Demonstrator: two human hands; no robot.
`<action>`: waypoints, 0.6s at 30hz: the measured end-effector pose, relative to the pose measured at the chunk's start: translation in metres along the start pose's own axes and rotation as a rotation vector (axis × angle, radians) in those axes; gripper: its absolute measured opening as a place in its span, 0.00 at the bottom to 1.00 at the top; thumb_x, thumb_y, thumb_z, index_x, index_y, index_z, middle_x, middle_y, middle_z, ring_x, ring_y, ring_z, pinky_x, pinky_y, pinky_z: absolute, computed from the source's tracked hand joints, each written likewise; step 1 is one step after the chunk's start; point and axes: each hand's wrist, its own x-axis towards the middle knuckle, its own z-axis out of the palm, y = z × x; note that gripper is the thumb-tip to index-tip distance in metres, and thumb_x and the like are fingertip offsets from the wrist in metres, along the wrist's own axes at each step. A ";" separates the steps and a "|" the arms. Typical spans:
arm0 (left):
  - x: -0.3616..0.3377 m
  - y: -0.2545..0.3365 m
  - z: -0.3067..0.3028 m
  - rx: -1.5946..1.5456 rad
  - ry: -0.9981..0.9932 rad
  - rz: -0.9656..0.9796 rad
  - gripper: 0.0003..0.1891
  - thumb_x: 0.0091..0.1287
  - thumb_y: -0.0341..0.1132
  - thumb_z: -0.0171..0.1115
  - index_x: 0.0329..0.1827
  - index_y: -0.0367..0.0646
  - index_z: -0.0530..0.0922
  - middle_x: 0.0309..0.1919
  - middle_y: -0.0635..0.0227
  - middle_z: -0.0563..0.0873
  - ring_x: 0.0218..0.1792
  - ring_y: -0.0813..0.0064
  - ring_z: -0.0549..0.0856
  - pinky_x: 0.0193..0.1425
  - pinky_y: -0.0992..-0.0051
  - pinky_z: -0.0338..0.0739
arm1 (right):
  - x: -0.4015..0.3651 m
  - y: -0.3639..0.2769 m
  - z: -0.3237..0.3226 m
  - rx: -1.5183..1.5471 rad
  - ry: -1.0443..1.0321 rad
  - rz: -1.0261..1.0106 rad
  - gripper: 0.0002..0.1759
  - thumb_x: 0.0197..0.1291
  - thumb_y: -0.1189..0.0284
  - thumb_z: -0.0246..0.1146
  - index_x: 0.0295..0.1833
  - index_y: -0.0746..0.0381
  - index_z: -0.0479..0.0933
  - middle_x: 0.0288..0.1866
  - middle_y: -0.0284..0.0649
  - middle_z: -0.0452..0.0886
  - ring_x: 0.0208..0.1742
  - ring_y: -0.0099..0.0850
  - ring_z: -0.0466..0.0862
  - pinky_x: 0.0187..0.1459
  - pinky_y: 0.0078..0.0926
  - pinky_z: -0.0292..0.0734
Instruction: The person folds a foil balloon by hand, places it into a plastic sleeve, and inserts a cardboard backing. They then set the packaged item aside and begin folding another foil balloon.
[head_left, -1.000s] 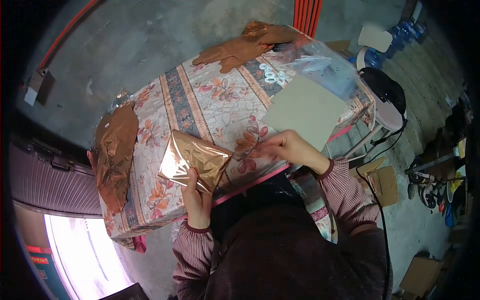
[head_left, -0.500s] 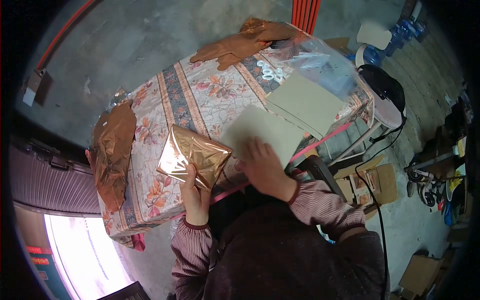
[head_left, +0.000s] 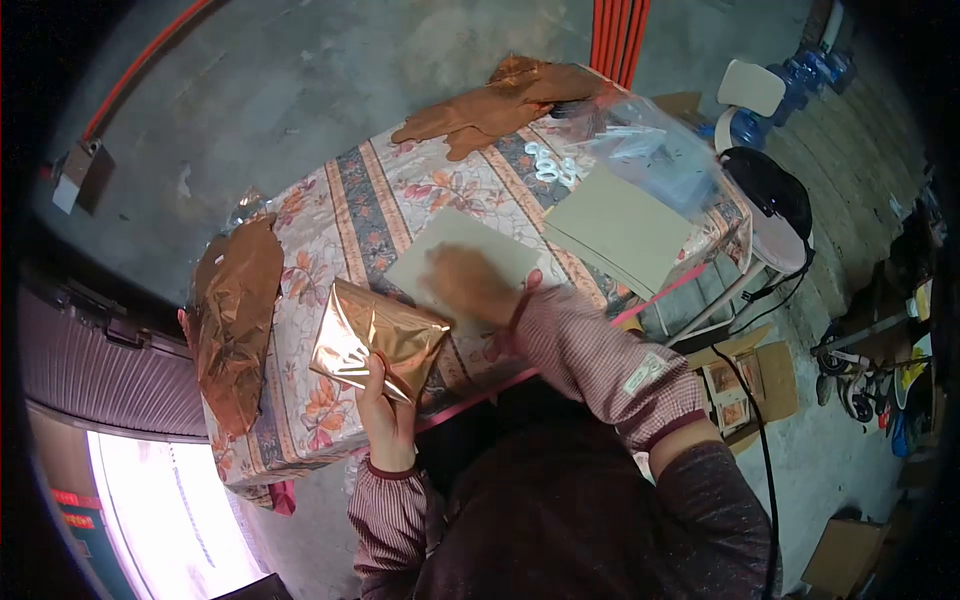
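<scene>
A shiny copper-coloured foil packet, flat and square with creases, is gripped by my left hand, its thumb lying over the front. To the right, my right hand rests over a grey-green cardboard sheet on the tablecloth; motion smears its fingers, so I cannot make out their pose. A stack of similar cardboard sheets lies just right of that sheet.
Copper foil pieces lie at the table's left end and far edge. White rings and clear plastic bags sit near the stack. A stool with a black bag stands right of the flowered table.
My right hand has moved left together with the single cardboard sheet, which now lies apart from the stack and close to the foil packet. My left hand keeps its grip on the packet.
</scene>
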 end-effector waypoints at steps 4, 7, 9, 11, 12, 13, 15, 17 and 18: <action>-0.007 0.007 -0.007 -0.015 0.044 -0.002 0.09 0.68 0.29 0.59 0.49 0.41 0.74 0.39 0.71 0.81 0.41 0.83 0.82 0.47 0.85 0.78 | 0.019 0.103 -0.045 -0.215 0.257 0.352 0.08 0.53 0.74 0.58 0.34 0.66 0.80 0.36 0.53 0.80 0.40 0.49 0.82 0.42 0.46 0.76; 0.000 0.003 -0.019 -0.029 0.060 -0.036 0.11 0.68 0.28 0.59 0.52 0.41 0.73 0.42 0.70 0.80 0.45 0.81 0.81 0.53 0.82 0.77 | 0.016 0.141 -0.062 -0.362 0.183 0.592 0.09 0.54 0.73 0.58 0.36 0.67 0.80 0.39 0.53 0.81 0.43 0.49 0.82 0.43 0.45 0.77; 0.006 -0.004 -0.014 -0.015 0.006 -0.029 0.14 0.68 0.27 0.59 0.55 0.41 0.71 0.45 0.70 0.79 0.49 0.79 0.79 0.58 0.79 0.74 | 0.016 0.163 -0.046 -0.338 0.249 0.575 0.09 0.54 0.70 0.60 0.36 0.64 0.81 0.40 0.51 0.82 0.43 0.48 0.82 0.44 0.45 0.77; 0.004 -0.006 -0.006 -0.004 -0.033 -0.007 0.15 0.68 0.27 0.59 0.57 0.41 0.71 0.47 0.71 0.78 0.50 0.79 0.78 0.60 0.77 0.72 | 0.018 0.168 -0.032 -0.332 0.221 0.562 0.09 0.54 0.70 0.60 0.35 0.62 0.82 0.35 0.49 0.83 0.39 0.46 0.84 0.40 0.42 0.77; 0.002 -0.004 0.000 -0.017 -0.061 -0.023 0.13 0.68 0.27 0.59 0.54 0.39 0.72 0.46 0.69 0.80 0.49 0.78 0.79 0.60 0.77 0.73 | 0.020 0.154 -0.032 -0.149 0.203 0.521 0.09 0.54 0.69 0.61 0.35 0.63 0.81 0.33 0.48 0.83 0.36 0.45 0.84 0.38 0.41 0.77; 0.002 -0.003 0.003 -0.029 -0.091 -0.037 0.11 0.68 0.28 0.58 0.51 0.37 0.74 0.45 0.67 0.82 0.49 0.78 0.80 0.61 0.78 0.74 | 0.022 0.139 -0.036 0.033 0.185 0.478 0.09 0.54 0.69 0.62 0.35 0.63 0.81 0.30 0.48 0.83 0.34 0.44 0.84 0.36 0.39 0.77; 0.006 -0.003 0.000 -0.046 -0.064 -0.048 0.10 0.68 0.27 0.59 0.51 0.38 0.74 0.45 0.67 0.82 0.49 0.78 0.80 0.60 0.78 0.74 | 0.015 0.105 -0.044 0.174 0.058 0.357 0.10 0.54 0.68 0.63 0.34 0.64 0.81 0.30 0.48 0.83 0.33 0.44 0.84 0.34 0.38 0.76; 0.008 -0.003 0.000 -0.010 -0.019 -0.098 0.11 0.68 0.27 0.59 0.51 0.38 0.74 0.45 0.68 0.82 0.48 0.77 0.80 0.59 0.78 0.74 | 0.005 0.078 -0.050 0.319 -0.069 0.250 0.10 0.54 0.67 0.64 0.34 0.64 0.80 0.30 0.49 0.83 0.31 0.44 0.84 0.33 0.36 0.76; 0.012 -0.003 -0.004 -0.016 -0.036 -0.167 0.11 0.68 0.28 0.58 0.52 0.38 0.74 0.45 0.68 0.82 0.49 0.77 0.80 0.59 0.78 0.74 | 0.000 0.067 -0.053 0.403 -0.091 0.260 0.11 0.54 0.67 0.64 0.33 0.65 0.80 0.30 0.49 0.83 0.31 0.44 0.83 0.33 0.36 0.76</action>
